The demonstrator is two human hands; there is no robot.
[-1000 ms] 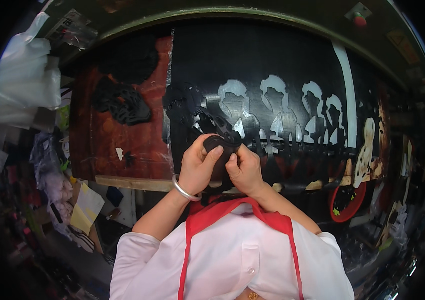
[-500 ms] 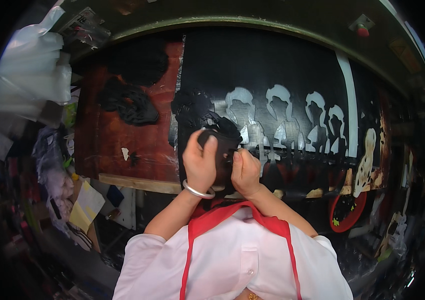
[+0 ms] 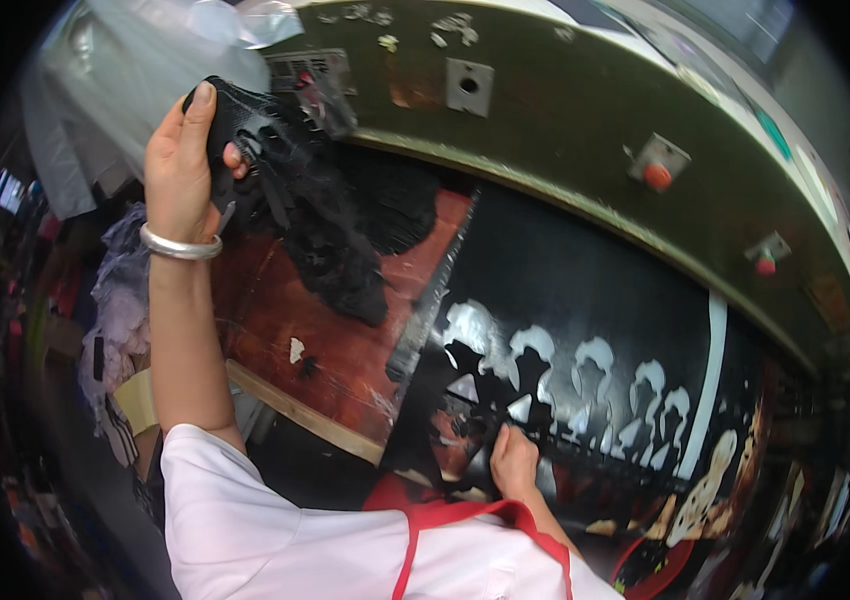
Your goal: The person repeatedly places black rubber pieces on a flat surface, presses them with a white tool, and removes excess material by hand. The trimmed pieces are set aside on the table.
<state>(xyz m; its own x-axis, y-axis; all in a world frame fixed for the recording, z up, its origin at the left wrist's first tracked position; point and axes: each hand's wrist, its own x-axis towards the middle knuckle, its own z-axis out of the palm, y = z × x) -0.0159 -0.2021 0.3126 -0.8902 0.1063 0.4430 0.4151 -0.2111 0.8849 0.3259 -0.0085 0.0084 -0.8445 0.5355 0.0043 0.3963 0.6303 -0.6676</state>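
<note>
My left hand (image 3: 183, 170), with a silver bangle at its wrist, is raised at the upper left. Its thumb and fingers pinch the edge of a floppy black mesh piece (image 3: 290, 170) with cut-out slots, which hangs down to the right over the reddish-brown board. More dark, soft pieces (image 3: 395, 205) lie behind it on that board. My right hand (image 3: 516, 462) is curled closed low over the near edge of a black sheet (image 3: 575, 270) with pale, shoe-upper-shaped outlines. Whatever its fingers may hold is hidden.
The reddish-brown board (image 3: 345, 365) has a wooden strip (image 3: 305, 410) along its near side. Behind runs a green machine beam with a red button (image 3: 657, 177). Clear plastic bags (image 3: 145, 70) hang at the far left. A red bowl (image 3: 660, 570) stands low at the right.
Both hands were together over the black sheet's left end, on a dark piece. My left hand is now up and left with the black mesh; the right is apart. The whole view has tilted leftward.
</note>
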